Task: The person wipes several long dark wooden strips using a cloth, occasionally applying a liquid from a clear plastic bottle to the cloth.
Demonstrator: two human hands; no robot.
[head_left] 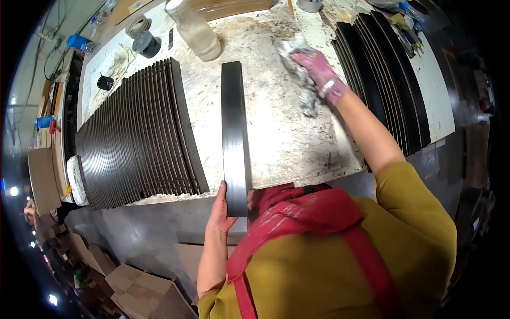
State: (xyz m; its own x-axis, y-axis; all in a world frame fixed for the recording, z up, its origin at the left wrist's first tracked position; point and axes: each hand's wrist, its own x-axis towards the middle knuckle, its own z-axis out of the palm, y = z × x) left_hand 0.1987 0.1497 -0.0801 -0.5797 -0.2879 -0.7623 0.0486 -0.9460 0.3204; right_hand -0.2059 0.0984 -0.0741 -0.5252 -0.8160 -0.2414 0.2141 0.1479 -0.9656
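While gripped at its near end by the left hand (220,210) for steadiness, one dark strip (234,130) lies lengthwise across the worktable (287,138); a crumpled rag (297,69) is clenched in the right hand (317,68), apart from it.

A pale, stained surface (287,138) is carrying two sets of dark slats: a wide ribbed row (135,138) is lying at the left, and a fanned stack of black strips (385,74) is lying at the right. A cloudy plastic jug (195,29) is standing near the far edge, with a dark tape roll (146,44) and a lighter roll (138,25) sitting beside it (both lying flat). Cardboard boxes (141,292) are resting on the floor below.
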